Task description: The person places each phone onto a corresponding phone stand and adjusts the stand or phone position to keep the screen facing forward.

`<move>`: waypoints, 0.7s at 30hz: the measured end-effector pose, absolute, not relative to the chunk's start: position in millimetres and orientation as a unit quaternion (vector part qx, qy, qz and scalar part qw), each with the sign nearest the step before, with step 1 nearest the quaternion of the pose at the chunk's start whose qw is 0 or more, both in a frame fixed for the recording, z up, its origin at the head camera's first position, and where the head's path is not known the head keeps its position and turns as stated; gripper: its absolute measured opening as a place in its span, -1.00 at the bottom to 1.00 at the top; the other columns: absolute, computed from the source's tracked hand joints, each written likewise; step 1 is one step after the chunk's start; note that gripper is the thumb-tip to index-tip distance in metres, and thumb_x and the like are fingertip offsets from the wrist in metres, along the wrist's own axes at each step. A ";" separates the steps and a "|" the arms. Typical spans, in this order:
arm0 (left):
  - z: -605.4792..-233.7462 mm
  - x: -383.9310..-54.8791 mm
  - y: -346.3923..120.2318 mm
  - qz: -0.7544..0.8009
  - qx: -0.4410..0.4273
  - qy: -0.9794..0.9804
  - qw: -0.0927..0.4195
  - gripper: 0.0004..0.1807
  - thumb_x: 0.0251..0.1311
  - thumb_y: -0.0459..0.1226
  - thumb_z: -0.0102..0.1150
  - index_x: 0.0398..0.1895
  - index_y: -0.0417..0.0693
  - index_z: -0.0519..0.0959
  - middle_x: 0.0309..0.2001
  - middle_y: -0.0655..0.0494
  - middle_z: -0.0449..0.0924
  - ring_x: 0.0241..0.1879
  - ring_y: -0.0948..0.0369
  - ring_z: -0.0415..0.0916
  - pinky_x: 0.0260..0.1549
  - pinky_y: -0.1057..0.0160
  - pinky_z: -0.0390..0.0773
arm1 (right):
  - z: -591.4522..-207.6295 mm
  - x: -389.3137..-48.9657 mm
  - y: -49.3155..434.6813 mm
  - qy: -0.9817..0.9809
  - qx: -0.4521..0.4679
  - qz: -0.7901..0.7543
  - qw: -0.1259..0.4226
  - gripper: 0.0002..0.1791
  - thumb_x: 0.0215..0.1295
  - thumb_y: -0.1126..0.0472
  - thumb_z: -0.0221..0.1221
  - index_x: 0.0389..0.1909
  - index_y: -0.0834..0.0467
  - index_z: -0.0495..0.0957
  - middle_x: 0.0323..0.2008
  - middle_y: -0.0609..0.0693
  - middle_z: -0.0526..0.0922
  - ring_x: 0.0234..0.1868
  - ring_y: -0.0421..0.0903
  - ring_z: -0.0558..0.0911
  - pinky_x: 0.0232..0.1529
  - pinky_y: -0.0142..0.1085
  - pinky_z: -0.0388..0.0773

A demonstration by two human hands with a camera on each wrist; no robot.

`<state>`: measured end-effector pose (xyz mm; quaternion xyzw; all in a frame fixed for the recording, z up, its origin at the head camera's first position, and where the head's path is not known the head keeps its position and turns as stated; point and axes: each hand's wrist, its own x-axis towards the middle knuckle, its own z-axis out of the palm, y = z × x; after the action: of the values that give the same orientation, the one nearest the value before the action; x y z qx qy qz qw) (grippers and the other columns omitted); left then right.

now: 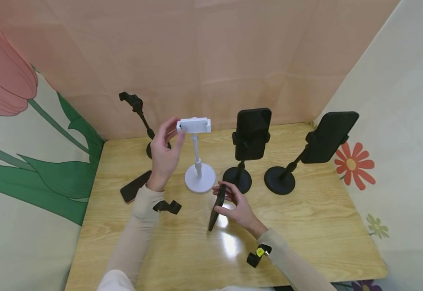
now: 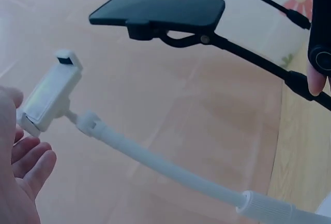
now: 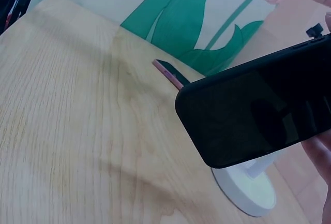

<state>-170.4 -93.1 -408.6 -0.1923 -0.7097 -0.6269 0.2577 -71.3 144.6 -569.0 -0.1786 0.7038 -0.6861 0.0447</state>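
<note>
My left hand [image 1: 165,155] is at the left end of the white phone stand's clamp [image 1: 194,125], thumb and index finger on either side of that end. In the left wrist view the other fingers curve loosely below the clamp [image 2: 51,92], which has no phone in it. My right hand [image 1: 242,210] grips a black phone [image 1: 216,208] by its edges, tilted above the table in front of the white base [image 1: 200,178]. The right wrist view shows the phone's dark screen [image 3: 253,107], with fingers along its far end.
Two black stands on the right hold black phones [image 1: 253,133] [image 1: 329,137]. Behind my left hand stands a black stand [image 1: 135,103] with a bare clamp. A phone with a pink edge [image 1: 133,188] lies on the wooden table [image 1: 182,250] at left. Fabric backdrops surround the table.
</note>
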 end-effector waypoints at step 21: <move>-410.9 -170.5 -86.1 -0.600 -0.179 -0.721 0.297 -0.60 0.40 -0.39 0.22 0.24 -0.41 0.55 0.02 -0.29 0.61 0.00 -0.02 0.65 0.09 0.29 0.65 | -464.7 -89.1 123.0 0.707 -0.273 -0.649 -0.063 -0.14 0.04 0.32 0.53 0.39 0.23 0.37 0.14 0.20 0.68 0.13 -0.01 0.70 0.17 -0.20 0.63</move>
<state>-170.5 -86.1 -410.9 -0.1794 -0.7212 -0.5996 0.2971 -89.1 123.0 -464.7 -0.2729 0.7071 -0.6493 -0.0631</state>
